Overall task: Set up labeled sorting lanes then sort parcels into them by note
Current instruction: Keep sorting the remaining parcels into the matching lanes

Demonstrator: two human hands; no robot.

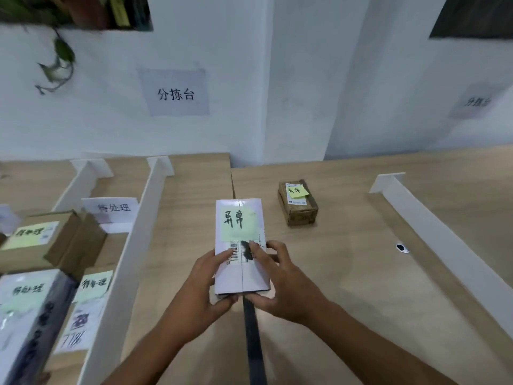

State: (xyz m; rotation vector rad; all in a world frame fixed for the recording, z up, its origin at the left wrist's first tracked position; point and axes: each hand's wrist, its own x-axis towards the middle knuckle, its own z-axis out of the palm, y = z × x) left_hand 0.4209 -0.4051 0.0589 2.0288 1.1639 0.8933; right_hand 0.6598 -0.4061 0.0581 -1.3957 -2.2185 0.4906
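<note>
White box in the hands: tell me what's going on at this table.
A person grips the white cardboard box, left hand and right hand on its near end, over the lane between white divider strips. Its green note reads 异常, like the yellow note on the small brown taped parcel lying there. Parcels marked 待处理 sit in the lane on the left.

The wall sign [175, 93] reads 分拣台, lane label [112, 208] 待处理, parcel note [238, 222] 异常.

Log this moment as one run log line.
left hand, right hand: holding white parcel | note: 异常 | brown parcel: ahead on table, similar note
</note>
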